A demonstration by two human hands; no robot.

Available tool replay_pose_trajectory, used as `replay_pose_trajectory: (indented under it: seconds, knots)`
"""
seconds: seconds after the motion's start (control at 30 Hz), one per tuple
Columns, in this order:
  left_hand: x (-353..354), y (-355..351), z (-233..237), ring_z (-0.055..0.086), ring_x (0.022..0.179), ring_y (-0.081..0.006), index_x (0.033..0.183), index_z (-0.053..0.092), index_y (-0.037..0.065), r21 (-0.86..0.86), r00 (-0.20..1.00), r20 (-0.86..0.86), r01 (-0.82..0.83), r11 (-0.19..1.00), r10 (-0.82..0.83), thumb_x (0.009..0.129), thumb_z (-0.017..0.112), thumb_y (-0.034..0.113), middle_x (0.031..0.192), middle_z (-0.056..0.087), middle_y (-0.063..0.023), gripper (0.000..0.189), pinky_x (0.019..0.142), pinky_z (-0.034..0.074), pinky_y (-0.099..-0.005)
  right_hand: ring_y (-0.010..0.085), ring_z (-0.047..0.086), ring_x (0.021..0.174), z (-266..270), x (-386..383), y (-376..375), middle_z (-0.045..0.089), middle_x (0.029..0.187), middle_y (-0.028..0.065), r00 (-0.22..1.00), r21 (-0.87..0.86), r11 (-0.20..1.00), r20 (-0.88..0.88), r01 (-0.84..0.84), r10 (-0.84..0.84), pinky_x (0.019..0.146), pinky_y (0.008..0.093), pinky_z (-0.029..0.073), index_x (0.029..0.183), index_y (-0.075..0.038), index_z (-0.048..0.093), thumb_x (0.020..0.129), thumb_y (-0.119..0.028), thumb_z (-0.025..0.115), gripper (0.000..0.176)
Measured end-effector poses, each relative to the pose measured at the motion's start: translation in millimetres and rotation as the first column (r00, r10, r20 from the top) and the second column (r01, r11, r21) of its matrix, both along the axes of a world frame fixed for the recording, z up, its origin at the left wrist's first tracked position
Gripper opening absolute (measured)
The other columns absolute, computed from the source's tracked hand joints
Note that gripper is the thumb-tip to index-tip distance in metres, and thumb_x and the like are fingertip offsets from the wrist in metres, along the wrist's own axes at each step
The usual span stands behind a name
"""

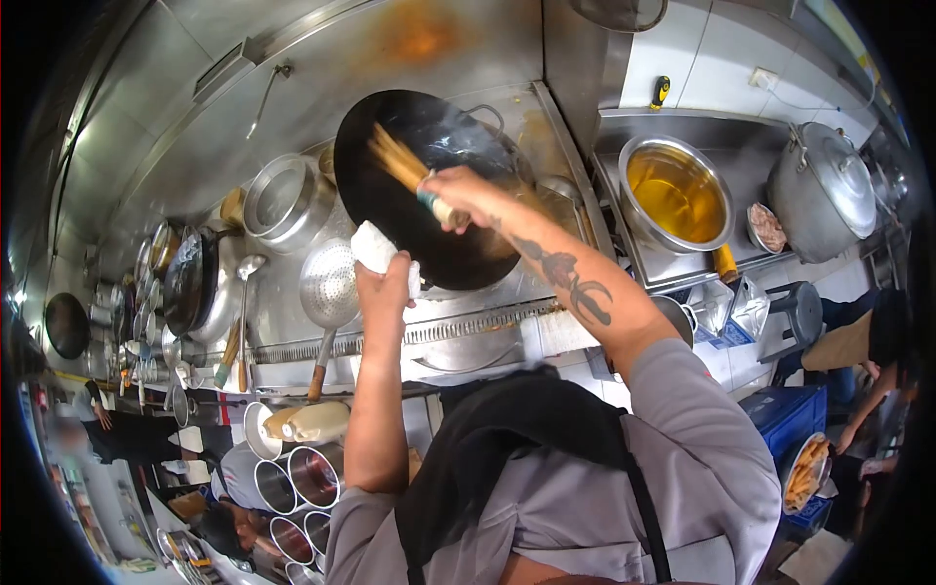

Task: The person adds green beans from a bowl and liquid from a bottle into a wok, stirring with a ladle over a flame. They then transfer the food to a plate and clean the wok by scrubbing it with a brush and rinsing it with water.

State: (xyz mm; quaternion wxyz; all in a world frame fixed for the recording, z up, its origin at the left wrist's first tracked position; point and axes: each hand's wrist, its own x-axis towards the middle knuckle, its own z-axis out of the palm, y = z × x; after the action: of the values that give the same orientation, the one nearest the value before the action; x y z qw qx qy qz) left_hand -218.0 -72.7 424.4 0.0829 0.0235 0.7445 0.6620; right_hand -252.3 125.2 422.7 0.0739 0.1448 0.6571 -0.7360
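A black wok point(458, 249) sits tilted on the steel stove. My left hand point(383, 283) grips its near rim through a folded white cloth point(375, 246). My right hand point(460, 198), on a tattooed forearm, is closed around the handle of a bamboo brush point(398, 158). The bristles of the brush point into the wok's dark inside. A little steam or water shine shows in the wok.
A steel pot of yellow oil point(676, 193) and a lidded pot point(824, 190) stand to the right. A perforated ladle point(329, 288), a steel bowl point(278, 200) and more woks lie to the left. Steel containers point(292, 478) stand below. Other people work at both edges.
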Motion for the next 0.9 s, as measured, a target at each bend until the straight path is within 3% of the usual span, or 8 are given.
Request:
replay_pose_trajectory:
  seconds: [0.13, 0.3, 0.4, 0.53, 0.6, 0.7, 0.8, 0.9]
  knots:
    - [4.5, 0.3, 8.9, 0.056, 0.054, -0.0119, 0.106, 0.046, 0.003, -0.030, 0.988, -0.151, 0.004, 1.000, -0.008, 0.081, 0.063, 0.013, 0.078, 0.058, -0.0061, 0.032, 0.034, 0.038, -0.0252, 0.0203, 0.060, 0.050, 21.7, -3.5, 39.3, 0.061, 0.068, 0.0099, 0.997, -0.086, 0.994, 0.035, 0.069, -0.067, 0.039, 0.0337, 0.047, 0.101, -0.007, 0.059, 0.088, -0.036, 0.058, 0.032]
    - [14.0, 7.3, 32.5, 0.059, 0.084, -0.0160, 0.111, 0.044, -0.007, -0.151, 0.906, -0.404, 0.071, 0.986, -0.127, 0.081, 0.064, 0.012, 0.094, 0.061, -0.0145, 0.040, 0.076, 0.047, -0.0269, 0.0184, 0.059, 0.048, 31.3, 25.4, 70.3, 0.061, 0.072, 0.0095, 0.996, -0.274, 0.958, -0.025, 0.079, -0.089, 0.033, 0.0293, 0.043, 0.106, -0.009, 0.054, 0.091, -0.034, 0.057, 0.029]
    - [30.2, 12.2, 58.6, 0.059, 0.088, -0.0169, 0.114, 0.043, -0.008, -0.177, 0.865, -0.473, 0.090, 0.980, -0.165, 0.081, 0.063, 0.011, 0.096, 0.061, -0.0149, 0.043, 0.079, 0.047, -0.0282, 0.0185, 0.059, 0.048, 31.0, 40.6, 70.9, 0.061, 0.073, 0.0097, 0.989, -0.294, 0.948, -0.051, 0.121, -0.142, 0.032, 0.0285, 0.043, 0.105, -0.009, 0.053, 0.091, -0.035, 0.057, 0.029]
    - [28.3, 13.3, 55.5, 0.063, 0.087, -0.0248, 0.120, 0.039, -0.011, -0.236, 0.803, -0.577, 0.014, 0.972, -0.151, 0.081, 0.061, 0.009, 0.095, 0.062, -0.0194, 0.049, 0.081, 0.048, -0.0335, 0.0139, 0.059, 0.047, 3.0, 78.1, 15.5, 0.061, 0.067, 0.0052, 0.965, -0.053, 0.994, -0.241, 0.094, -0.104, 0.034, 0.0267, 0.046, 0.102, -0.008, 0.060, 0.087, -0.034, 0.063, 0.030]
    - [27.7, 13.7, 63.9, 0.061, 0.090, -0.0216, 0.122, 0.040, -0.008, -0.183, 0.867, -0.491, -0.015, 0.983, -0.079, 0.083, 0.061, 0.008, 0.098, 0.062, -0.0181, 0.047, 0.082, 0.048, -0.0323, 0.0188, 0.063, 0.068, -35.6, 115.6, -26.4, 0.064, 0.076, 0.0116, 0.845, 0.385, 0.916, -0.523, 0.112, 0.116, 0.061, 0.0350, 0.051, 0.100, -0.003, 0.058, 0.086, -0.024, 0.063, 0.026]
    - [-7.6, -12.5, 41.4, 0.062, 0.086, -0.0224, 0.116, 0.046, -0.008, -0.212, 0.848, -0.528, -0.170, 0.962, 0.033, 0.080, 0.065, 0.012, 0.094, 0.063, -0.0169, 0.045, 0.079, 0.049, -0.0330, 0.0360, 0.065, 0.088, -117.8, 174.1, -23.2, 0.065, 0.096, 0.0234, 0.946, 0.639, 0.767, -0.207, -0.064, 0.251, 0.080, 0.0436, 0.050, 0.124, -0.003, 0.055, 0.082, -0.033, 0.065, 0.053]
    - [-32.6, -46.9, 15.3, 0.062, 0.085, -0.0235, 0.110, 0.050, -0.008, -0.169, 0.888, -0.433, -0.249, 0.954, 0.155, 0.079, 0.065, 0.013, 0.095, 0.062, -0.0166, 0.041, 0.078, 0.048, -0.0358, 0.0397, 0.064, 0.088, -174.0, 168.5, 64.1, 0.066, 0.096, 0.0228, 0.982, 0.865, 0.481, 0.182, -0.139, -0.042, 0.080, 0.0467, 0.051, 0.120, -0.002, 0.057, 0.082, -0.033, 0.064, 0.050]
    - [-46.9, -69.5, -19.1, 0.062, 0.082, -0.0239, 0.109, 0.051, -0.006, -0.069, 0.876, -0.439, -0.253, 0.965, 0.198, 0.079, 0.064, 0.013, 0.092, 0.063, -0.0140, 0.038, 0.076, 0.049, -0.0337, 0.0398, 0.063, 0.087, -103.0, 152.6, 107.1, 0.064, 0.094, 0.0263, 0.989, 0.851, 0.517, -0.024, 0.096, -0.144, 0.079, 0.0461, 0.050, 0.120, -0.003, 0.056, 0.083, -0.033, 0.063, 0.048]
